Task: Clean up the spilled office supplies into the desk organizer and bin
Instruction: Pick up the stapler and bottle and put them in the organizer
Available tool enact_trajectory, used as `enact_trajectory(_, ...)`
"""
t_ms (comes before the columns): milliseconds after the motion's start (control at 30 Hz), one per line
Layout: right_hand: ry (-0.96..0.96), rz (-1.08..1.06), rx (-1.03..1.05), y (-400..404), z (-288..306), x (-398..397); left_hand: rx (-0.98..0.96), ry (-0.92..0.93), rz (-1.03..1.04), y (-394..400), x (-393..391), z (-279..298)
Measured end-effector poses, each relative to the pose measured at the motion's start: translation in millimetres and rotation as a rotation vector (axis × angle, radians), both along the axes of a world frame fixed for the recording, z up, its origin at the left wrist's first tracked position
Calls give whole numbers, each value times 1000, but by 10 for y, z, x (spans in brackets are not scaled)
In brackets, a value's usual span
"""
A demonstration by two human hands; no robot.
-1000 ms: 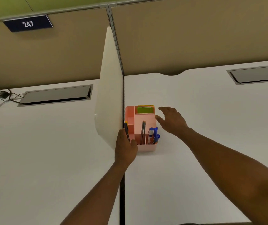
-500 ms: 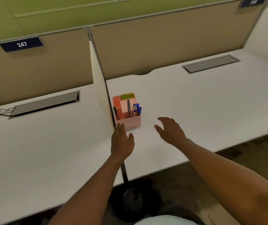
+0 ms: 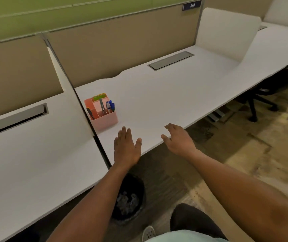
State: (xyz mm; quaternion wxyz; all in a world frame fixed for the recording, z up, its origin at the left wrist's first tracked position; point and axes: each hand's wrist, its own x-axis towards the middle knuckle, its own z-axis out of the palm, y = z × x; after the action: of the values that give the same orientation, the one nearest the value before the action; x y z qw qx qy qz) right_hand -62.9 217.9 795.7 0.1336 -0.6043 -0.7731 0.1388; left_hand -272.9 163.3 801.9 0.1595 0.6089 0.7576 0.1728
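A pink desk organizer (image 3: 104, 119) stands on the white desk (image 3: 165, 95) beside the divider. It holds blue markers, a dark pen, scissors and green and yellow sticky notes. Both hands hover over the desk's front edge, away from the organizer. My left hand (image 3: 126, 148) is flat with fingers apart and holds nothing. My right hand (image 3: 179, 139) is also spread and holds nothing. A black bin (image 3: 131, 199) with crumpled paper inside sits on the floor under the desk edge, partly hidden by my left forearm.
A white divider panel (image 3: 64, 88) separates this desk from the left desk (image 3: 35, 154). Grey cable hatches (image 3: 171, 60) lie near the back wall. Another divider (image 3: 227, 34) stands at the right. A chair base (image 3: 260, 103) sits on the floor at right.
Both hands have drawn back from the organizer to the desk's front edge. The left hand let go of the dark pen, which now stands in the organizer. The view has pulled back and turned right.
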Motion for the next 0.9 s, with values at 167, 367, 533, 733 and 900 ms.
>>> enact_trajectory(167,-66,-72,10,-240,-51,503,16,35,-76,-70,440,-149)
enact_trajectory(367,-67,-129,-36,-490,-278,1136,-24,72,-160,-151,1054,-421)
enact_trajectory(533,-66,-93,-96,-653,-598,1757,-75,53,-149,-309,1728,-779)
enact_trajectory(733,-55,17,-141,-704,-1053,2427,-184,73,-61,-573,2512,-1229)
enact_trajectory(900,-49,62,-249,-834,-1593,2864,-274,47,15,-788,2978,-1658)
